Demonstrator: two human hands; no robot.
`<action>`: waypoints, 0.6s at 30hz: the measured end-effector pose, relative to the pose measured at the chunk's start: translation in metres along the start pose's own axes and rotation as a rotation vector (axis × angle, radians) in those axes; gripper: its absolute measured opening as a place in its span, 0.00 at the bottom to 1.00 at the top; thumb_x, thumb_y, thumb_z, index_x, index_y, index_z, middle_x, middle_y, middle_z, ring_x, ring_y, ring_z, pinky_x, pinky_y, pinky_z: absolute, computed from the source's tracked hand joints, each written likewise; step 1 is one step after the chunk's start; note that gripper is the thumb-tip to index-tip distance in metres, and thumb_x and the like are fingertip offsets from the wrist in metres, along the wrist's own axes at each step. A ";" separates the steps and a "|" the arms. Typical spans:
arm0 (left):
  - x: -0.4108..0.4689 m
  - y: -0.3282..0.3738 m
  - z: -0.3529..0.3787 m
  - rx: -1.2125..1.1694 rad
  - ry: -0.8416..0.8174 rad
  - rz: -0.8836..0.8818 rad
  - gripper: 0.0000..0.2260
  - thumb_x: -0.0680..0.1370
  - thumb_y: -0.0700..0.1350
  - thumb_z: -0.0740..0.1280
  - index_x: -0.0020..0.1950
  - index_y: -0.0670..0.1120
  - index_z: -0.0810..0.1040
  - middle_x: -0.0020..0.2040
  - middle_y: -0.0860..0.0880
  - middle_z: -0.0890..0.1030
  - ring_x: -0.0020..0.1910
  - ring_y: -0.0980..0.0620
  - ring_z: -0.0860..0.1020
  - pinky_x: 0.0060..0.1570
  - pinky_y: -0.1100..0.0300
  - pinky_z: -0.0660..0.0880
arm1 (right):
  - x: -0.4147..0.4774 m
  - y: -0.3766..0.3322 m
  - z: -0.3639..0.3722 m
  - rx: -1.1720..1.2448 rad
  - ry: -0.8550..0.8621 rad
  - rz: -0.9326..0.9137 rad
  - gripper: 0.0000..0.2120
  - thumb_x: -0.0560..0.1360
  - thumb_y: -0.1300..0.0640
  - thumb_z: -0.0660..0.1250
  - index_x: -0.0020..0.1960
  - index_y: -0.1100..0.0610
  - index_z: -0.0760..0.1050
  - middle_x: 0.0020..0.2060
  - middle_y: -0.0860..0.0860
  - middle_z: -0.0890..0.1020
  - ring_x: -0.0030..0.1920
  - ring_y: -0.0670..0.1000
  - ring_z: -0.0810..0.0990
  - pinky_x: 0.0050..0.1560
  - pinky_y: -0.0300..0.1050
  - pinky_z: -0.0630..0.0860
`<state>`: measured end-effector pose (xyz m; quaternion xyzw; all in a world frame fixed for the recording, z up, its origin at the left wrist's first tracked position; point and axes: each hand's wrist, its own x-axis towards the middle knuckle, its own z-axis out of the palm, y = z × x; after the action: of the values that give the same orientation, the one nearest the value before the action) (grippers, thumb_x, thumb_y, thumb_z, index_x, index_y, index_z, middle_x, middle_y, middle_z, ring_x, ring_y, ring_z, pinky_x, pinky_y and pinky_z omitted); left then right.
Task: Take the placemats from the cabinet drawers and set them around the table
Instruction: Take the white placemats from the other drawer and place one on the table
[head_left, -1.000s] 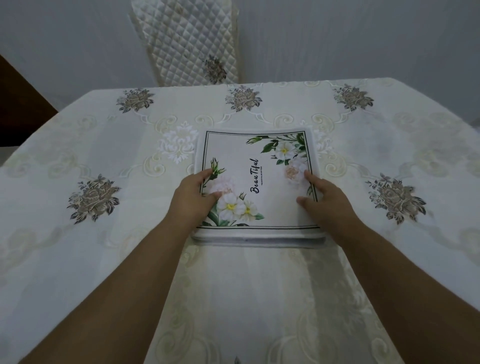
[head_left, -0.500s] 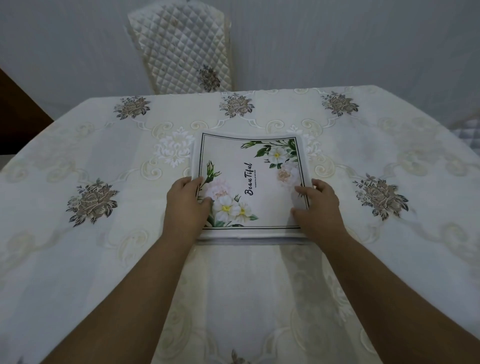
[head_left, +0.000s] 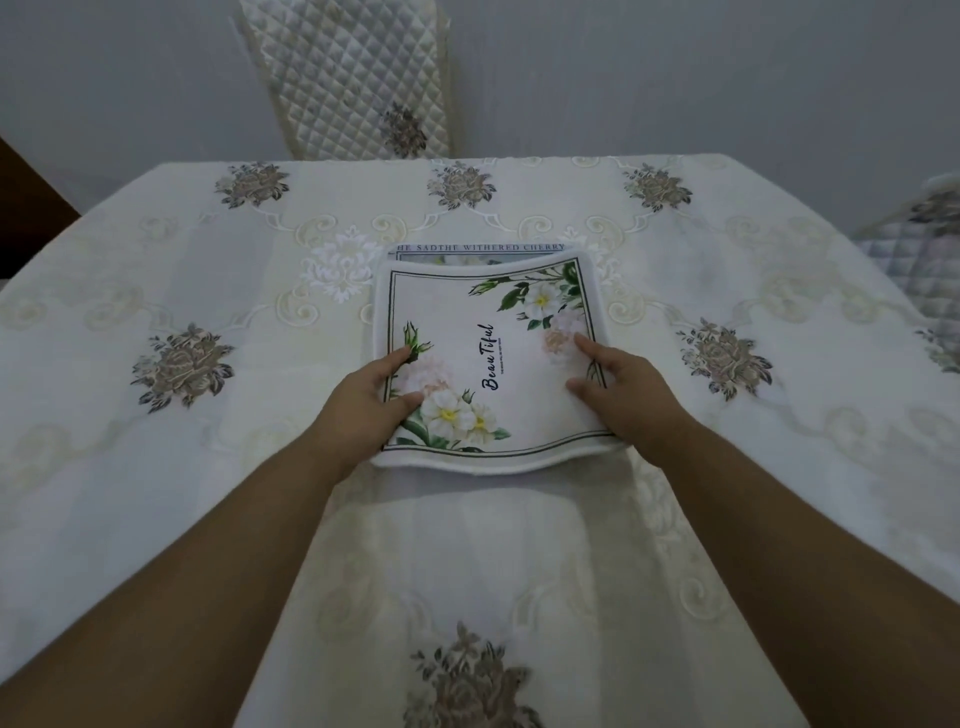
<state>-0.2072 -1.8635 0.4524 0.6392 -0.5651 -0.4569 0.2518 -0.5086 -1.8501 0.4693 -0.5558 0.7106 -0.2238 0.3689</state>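
A white placemat (head_left: 493, 312) printed with flowers and the word "Beautiful" is raised a little off the stack in the middle of the table (head_left: 156, 467), its near edge bowed. My left hand (head_left: 371, 402) grips its left edge, thumb on top. My right hand (head_left: 618, 387) grips its right edge the same way. Under it, the far strip of a second placemat (head_left: 480, 248) shows, with printed capital letters. The rest of the stack is hidden beneath the top mat.
A cream embroidered tablecloth with brown flower motifs covers the table. A quilted chair back (head_left: 353, 78) stands at the far side, left of centre. Another quilted chair (head_left: 919, 244) sits at the right edge. A dark piece of furniture (head_left: 26, 208) is at the far left.
The top placemat has come up off the stack and toward me, baring the printed far edge of the mat beneath. Both hands have closed on its side edges.
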 end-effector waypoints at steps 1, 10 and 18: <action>-0.008 0.004 0.001 0.010 0.019 0.003 0.27 0.78 0.44 0.73 0.76 0.53 0.71 0.72 0.53 0.74 0.66 0.56 0.73 0.68 0.60 0.69 | -0.008 -0.004 -0.002 -0.029 0.003 -0.001 0.28 0.77 0.53 0.71 0.75 0.46 0.67 0.73 0.50 0.71 0.72 0.51 0.68 0.68 0.38 0.61; -0.104 0.066 -0.065 0.083 0.049 0.127 0.28 0.77 0.49 0.74 0.76 0.56 0.71 0.73 0.54 0.74 0.68 0.58 0.70 0.69 0.60 0.67 | -0.123 -0.064 -0.031 -0.055 0.096 -0.013 0.29 0.77 0.50 0.71 0.76 0.43 0.66 0.73 0.50 0.71 0.72 0.51 0.69 0.70 0.41 0.63; -0.228 0.103 -0.127 -0.010 -0.025 0.239 0.28 0.76 0.47 0.75 0.74 0.61 0.72 0.70 0.59 0.76 0.68 0.58 0.74 0.70 0.51 0.72 | -0.280 -0.128 -0.062 0.014 0.241 -0.056 0.29 0.75 0.49 0.72 0.74 0.40 0.67 0.71 0.48 0.73 0.70 0.50 0.72 0.69 0.43 0.66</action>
<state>-0.1346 -1.6951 0.6655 0.5604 -0.6379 -0.4342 0.3007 -0.4459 -1.6245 0.6781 -0.5420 0.7324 -0.3042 0.2781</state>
